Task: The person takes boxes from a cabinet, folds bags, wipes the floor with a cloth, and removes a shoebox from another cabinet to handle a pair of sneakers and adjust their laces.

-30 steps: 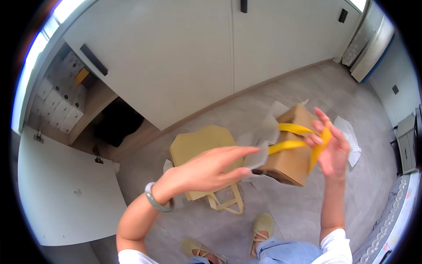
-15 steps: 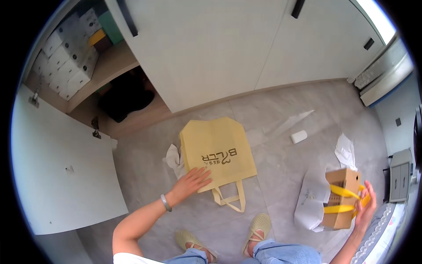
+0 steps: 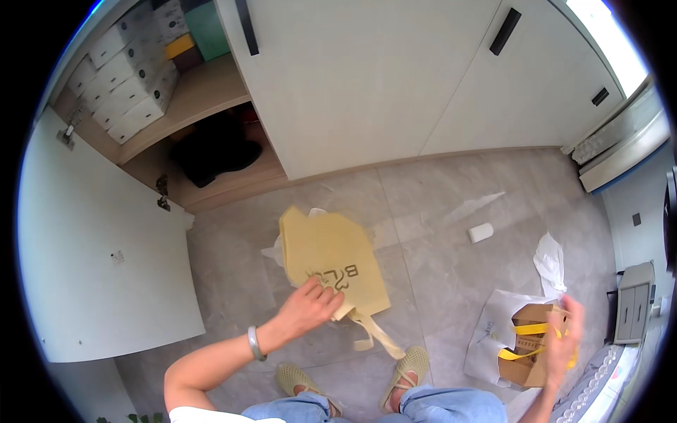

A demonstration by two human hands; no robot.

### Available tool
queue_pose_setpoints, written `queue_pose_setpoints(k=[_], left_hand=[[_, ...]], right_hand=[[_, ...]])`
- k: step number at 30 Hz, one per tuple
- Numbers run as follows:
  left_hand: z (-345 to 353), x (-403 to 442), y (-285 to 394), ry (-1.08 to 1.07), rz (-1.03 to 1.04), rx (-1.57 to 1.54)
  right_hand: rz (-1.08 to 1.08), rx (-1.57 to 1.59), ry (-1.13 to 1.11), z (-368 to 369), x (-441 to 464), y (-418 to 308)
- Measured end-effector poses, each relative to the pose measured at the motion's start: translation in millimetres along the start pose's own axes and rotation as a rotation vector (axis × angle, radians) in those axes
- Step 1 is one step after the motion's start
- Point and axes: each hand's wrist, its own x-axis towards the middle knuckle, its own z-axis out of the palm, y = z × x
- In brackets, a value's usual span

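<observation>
My left hand (image 3: 310, 304), a bracelet on its wrist, is closed on the lower left edge of a pale yellow bag (image 3: 331, 247). The bag lies flat on the floor with dark lettering, its handles pointing toward my feet. At the right, my right hand (image 3: 562, 335) is blurred beside a brown cardboard box (image 3: 529, 345) with yellow straps (image 3: 530, 329). The box sits partly in a white bag (image 3: 486, 345). Whether my right fingers hold a strap cannot be made out.
An open cabinet at the upper left holds stacked white boxes (image 3: 130, 88) and a black item (image 3: 215, 151); its door (image 3: 106, 247) stands open. On the floor lie a small white object (image 3: 481, 233) and white wrapping (image 3: 549, 262). A grey drawer unit (image 3: 635, 303) stands at the right.
My left hand came across from the box to the yellow bag, whose lower edge is now gripped and shifted. The box and white bag moved to the lower right with my right hand.
</observation>
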Motion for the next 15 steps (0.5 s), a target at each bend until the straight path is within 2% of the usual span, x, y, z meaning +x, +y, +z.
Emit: queue_pose_setpoints(k=[1,3,5,6,7,8,10,11,12,13,14,15], left_hand=[[-10.6,0.2,9.3,-0.055,-0.083,-0.011],[-34.4,3.7,26.4,-0.046,-0.094,-0.012],[-44.9,4.2,42.0,-0.040,-0.118,-0.013],[-46.9,2.9,50.1,0.061,-0.098,-0.053],[-49.5,-1.4,53.2,0.161,-0.073,-0.088],[-53.4,-5.9,48.9,0.161,-0.086,-0.081],[-59.7,-14.5,36.7,0.513,-0.126,-0.081],[-55.9,-31.0,26.0,0.576,-0.223,0.085],[-52.1,-41.8,19.5,0.615,-0.491,-0.019],[-47.7,-50.4,13.4,0.650,-0.755,-0.129],[-41.2,-57.8,6.0,0.654,-0.770,-0.131],[-33.0,-63.1,-2.7,0.689,-0.918,-0.439]], right_hand=[[0.085,0.107,-0.310,16.9,5.3,-45.5],[-0.262,0.230,-0.689,80.7,1.7,-69.0],[-0.599,0.288,-0.846,138.3,-17.1,-111.5],[-0.754,0.344,-0.891,162.6,-24.1,-122.7],[-0.768,0.349,-0.900,192.8,-25.8,-115.9],[-0.848,0.389,-1.066,227.1,-26.6,-108.0],[-0.941,0.416,-1.249,238.1,-16.4,-119.7],[-0.441,0.542,-1.358,235.3,-3.1,-129.2],[0.074,0.639,-1.404,232.7,9.3,-142.3],[0.064,0.629,-1.412,232.4,19.0,-148.4],[0.209,0.832,-1.432,230.1,28.1,-150.1],[0.357,1.032,-1.438,227.9,33.8,-149.7]])
